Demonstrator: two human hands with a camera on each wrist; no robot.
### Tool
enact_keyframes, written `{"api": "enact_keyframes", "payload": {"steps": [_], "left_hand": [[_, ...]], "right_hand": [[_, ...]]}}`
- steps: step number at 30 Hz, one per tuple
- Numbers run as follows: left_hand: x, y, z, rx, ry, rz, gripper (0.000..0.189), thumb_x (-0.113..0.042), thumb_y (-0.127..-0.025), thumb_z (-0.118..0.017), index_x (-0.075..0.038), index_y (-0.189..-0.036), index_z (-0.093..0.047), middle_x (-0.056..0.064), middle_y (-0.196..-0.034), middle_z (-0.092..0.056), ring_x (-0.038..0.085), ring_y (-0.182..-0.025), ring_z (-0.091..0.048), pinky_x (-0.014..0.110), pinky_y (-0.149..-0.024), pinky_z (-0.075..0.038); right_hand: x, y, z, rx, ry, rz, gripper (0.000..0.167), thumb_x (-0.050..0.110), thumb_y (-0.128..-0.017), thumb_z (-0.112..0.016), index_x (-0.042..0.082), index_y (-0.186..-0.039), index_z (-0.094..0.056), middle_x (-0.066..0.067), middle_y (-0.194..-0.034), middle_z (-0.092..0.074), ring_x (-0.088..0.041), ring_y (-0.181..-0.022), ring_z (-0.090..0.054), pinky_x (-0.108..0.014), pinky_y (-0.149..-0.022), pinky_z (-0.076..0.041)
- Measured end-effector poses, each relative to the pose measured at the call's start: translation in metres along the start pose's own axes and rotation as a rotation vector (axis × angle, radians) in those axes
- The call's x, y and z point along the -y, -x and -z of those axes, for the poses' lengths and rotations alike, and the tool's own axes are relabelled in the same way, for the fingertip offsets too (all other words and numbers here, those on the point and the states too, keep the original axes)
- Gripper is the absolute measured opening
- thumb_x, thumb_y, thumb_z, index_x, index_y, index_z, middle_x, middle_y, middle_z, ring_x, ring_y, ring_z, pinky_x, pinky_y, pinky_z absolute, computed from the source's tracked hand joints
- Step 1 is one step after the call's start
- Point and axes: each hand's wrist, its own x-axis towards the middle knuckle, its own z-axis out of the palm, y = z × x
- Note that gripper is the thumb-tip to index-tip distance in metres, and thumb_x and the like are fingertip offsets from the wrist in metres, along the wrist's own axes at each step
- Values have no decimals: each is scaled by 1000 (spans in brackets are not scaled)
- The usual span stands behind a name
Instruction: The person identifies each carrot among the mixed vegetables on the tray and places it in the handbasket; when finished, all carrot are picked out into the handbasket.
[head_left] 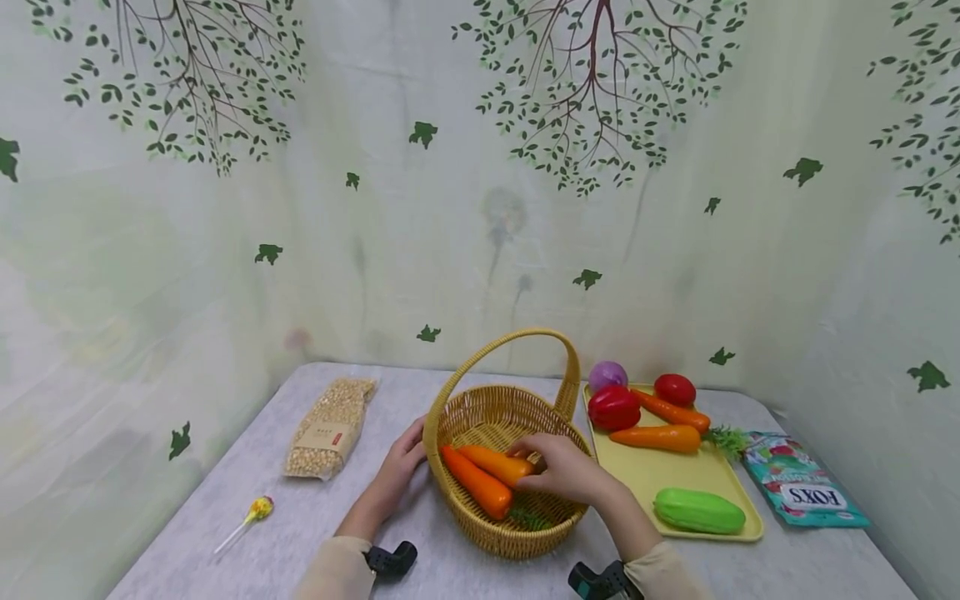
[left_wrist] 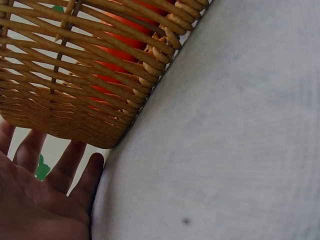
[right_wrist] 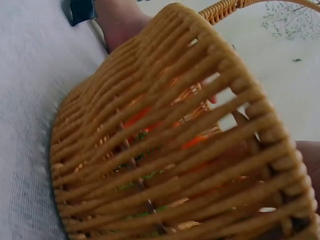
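Note:
A round wicker basket [head_left: 517,546] with a tall arched handle stands on the table, two orange carrots inside it. The front carrot [head_left: 480,487] lies along the left inner wall, with some green leaves near its thick end. My right hand [head_left: 558,468] reaches over the rim and holds the thick end of the other carrot [head_left: 491,462] between curled fingers and thumb. Against the basket's left outer side is my left hand [head_left: 400,471]; the left wrist view shows its fingers [left_wrist: 65,167] spread and extended at the wicker. Basket weave mostly hides the right hand in the right wrist view.
A yellow tray [head_left: 637,475] to the right carries two more carrots, a red pepper [head_left: 613,407], a purple onion [head_left: 607,375], a tomato [head_left: 675,389] and a green gourd [head_left: 699,511]. Beside it lies a teal FOX'S bag [head_left: 802,483]. Leftward are a grain bag [head_left: 330,429] and a lollipop [head_left: 258,509].

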Motion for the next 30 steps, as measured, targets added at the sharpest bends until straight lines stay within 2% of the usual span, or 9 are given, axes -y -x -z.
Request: {"api": "enact_keyframes", "payload": {"steps": [7,16,23,28,30], "left_hand": [[0,-2,0,-9,12,18,50,-23,-102,-51,-20,-151,-43,5,-157,-45,16,-147,-35,11,-107,-31],[-1,-2,0,3,7,-7,51,-23,-103,-49,-17,-153,-41,9,-158,-41,25,-150,-31,12,-108,-31],[0,0,1,10,-1,-10,50,-24,-103,-50,-18,-153,-41,7,-159,-41,16,-147,-33,12,-109,-30],[1,-2,1,11,6,-4,50,-25,-103,-50,-18,-152,-42,6,-157,-43,4,-142,-38,11,-108,-30],[1,-2,1,10,9,5,50,-26,-103,-51,-19,-151,-43,6,-157,-43,3,-141,-38,11,-108,-30]], "right_hand": [[-2,-5,-5,70,-22,16,38,28,-86,-79,18,-121,-68,3,-107,-68,-12,-94,-59,-24,-79,-52],[1,-4,-7,147,-15,-42,37,29,-86,-78,20,-121,-68,1,-109,-72,-10,-94,-67,-28,-83,-57],[2,-3,-10,132,48,-15,35,28,-88,-76,18,-121,-69,2,-110,-73,-13,-97,-68,-31,-85,-56],[2,0,-10,82,107,9,33,30,-93,-70,19,-124,-69,2,-116,-71,-16,-102,-67,-33,-88,-55],[3,1,-10,62,120,9,33,31,-94,-68,20,-125,-68,1,-118,-70,-17,-102,-67,-34,-87,-55]]}}
